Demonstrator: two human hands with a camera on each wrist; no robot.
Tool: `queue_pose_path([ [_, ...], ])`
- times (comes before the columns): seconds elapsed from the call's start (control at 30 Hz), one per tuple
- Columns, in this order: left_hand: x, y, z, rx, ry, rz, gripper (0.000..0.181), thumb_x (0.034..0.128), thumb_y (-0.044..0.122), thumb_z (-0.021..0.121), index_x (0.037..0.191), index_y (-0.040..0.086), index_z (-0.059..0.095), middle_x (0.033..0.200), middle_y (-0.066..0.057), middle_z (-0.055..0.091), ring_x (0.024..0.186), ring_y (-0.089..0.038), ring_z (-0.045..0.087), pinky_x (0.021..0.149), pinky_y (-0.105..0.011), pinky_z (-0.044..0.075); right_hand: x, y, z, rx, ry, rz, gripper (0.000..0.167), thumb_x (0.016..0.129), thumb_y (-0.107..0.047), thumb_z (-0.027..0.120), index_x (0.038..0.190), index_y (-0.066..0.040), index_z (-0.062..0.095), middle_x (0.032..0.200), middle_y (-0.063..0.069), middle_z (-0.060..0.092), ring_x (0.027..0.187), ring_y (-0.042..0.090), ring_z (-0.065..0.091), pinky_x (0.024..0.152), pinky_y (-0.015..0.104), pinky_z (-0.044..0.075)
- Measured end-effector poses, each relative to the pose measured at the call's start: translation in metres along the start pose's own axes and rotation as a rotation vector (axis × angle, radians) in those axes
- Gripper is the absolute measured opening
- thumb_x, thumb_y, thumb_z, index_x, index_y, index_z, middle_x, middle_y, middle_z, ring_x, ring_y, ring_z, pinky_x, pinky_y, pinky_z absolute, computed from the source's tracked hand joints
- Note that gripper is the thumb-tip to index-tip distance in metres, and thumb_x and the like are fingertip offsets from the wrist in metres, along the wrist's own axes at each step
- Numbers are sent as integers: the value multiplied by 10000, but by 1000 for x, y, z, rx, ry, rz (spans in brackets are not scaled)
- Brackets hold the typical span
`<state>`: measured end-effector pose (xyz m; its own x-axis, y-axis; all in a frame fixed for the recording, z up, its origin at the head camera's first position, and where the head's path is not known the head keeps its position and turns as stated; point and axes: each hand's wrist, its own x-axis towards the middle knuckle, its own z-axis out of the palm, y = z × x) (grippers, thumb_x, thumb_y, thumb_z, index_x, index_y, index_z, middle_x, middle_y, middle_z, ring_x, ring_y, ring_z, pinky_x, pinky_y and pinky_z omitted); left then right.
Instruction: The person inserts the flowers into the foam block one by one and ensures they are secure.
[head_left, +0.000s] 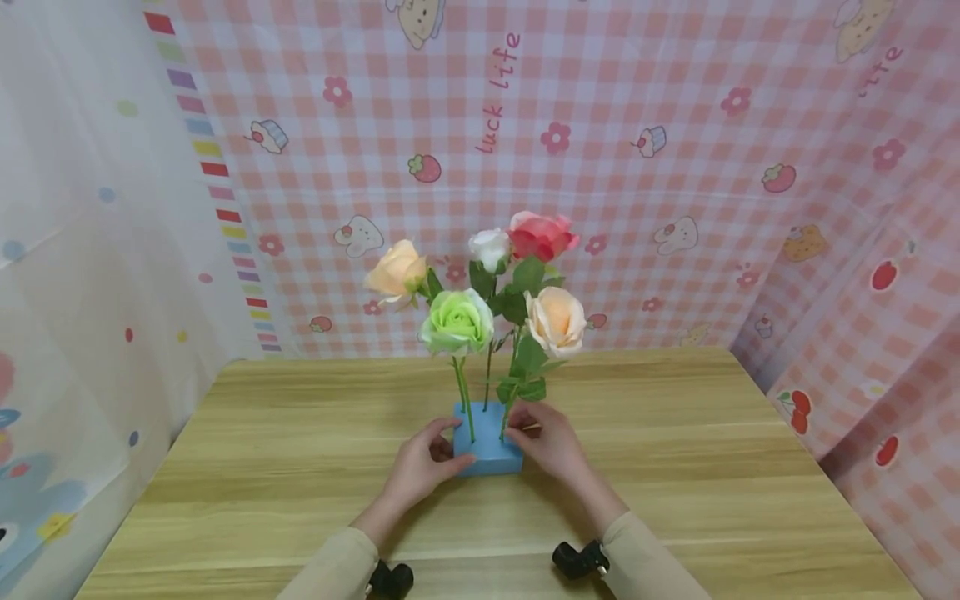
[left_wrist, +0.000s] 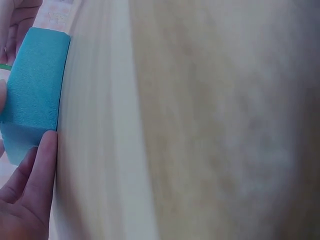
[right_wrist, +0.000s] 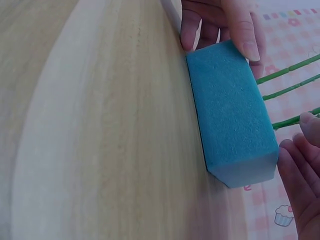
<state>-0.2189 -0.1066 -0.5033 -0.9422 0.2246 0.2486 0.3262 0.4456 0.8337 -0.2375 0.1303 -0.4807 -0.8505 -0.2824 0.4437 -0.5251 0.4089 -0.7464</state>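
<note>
A blue foam block (head_left: 487, 457) lies on the table with several artificial roses upright in it. My left hand (head_left: 422, 467) holds the block's left end, thumb at the near corner and fingers toward the back. At the block's right side, my right hand (head_left: 553, 440) pinches a green stem (right_wrist: 287, 122) low down, just above the foam. That stem leads up toward the right peach rose (head_left: 556, 321). A green rose (head_left: 457, 322) stands at the front left, another peach rose (head_left: 396, 271) leans out left, and a white rose (head_left: 490, 248) and a coral-red flower (head_left: 542, 237) rise behind.
The wooden table (head_left: 300, 467) spreads around the block on all sides. A pink checked cloth (head_left: 465, 100) hangs behind it, with a white patterned curtain (head_left: 112, 250) at the left. Black wrist devices (head_left: 579, 560) sit by both sleeves.
</note>
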Motion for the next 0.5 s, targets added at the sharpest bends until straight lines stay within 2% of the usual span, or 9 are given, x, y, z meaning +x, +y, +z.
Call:
queue_pose_path([
  [0.17, 0, 0, -3, -16, -15, -10, 637, 824, 288, 833, 1361, 74, 566, 821, -9, 649, 747, -129, 624, 674, -275, 541, -2, 2, -5, 38, 11, -16, 169, 828, 61, 759, 960, 10, 666, 897, 95, 682, 838, 257, 688, 708, 279, 581],
  [0.3, -3, 0, -9, -75, -44, -54, 703, 847, 290, 812, 1437, 80, 495, 870, -55, 645, 742, -158, 640, 629, -289, 561, -6, 4, -13, 42, 6, -23, 164, 832, 55, 755, 966, 11, 671, 885, 84, 683, 832, 253, 684, 713, 291, 582],
  [0.4, -5, 0, -18, -97, -76, -91, 664, 888, 280, 770, 1455, 87, 481, 928, -80, 651, 777, -182, 642, 600, -299, 566, -9, 5, -21, 6, -24, -16, 128, 854, 35, 738, 955, -4, 671, 890, 65, 676, 837, 235, 673, 727, 301, 580],
  [0.5, -9, 2, -30, -47, -108, -89, 581, 934, 263, 715, 1433, 55, 504, 966, -72, 657, 845, -189, 633, 663, -299, 561, -12, 7, -30, -79, -66, -41, 124, 867, 26, 725, 981, 12, 676, 926, 74, 678, 860, 242, 671, 760, 340, 579],
])
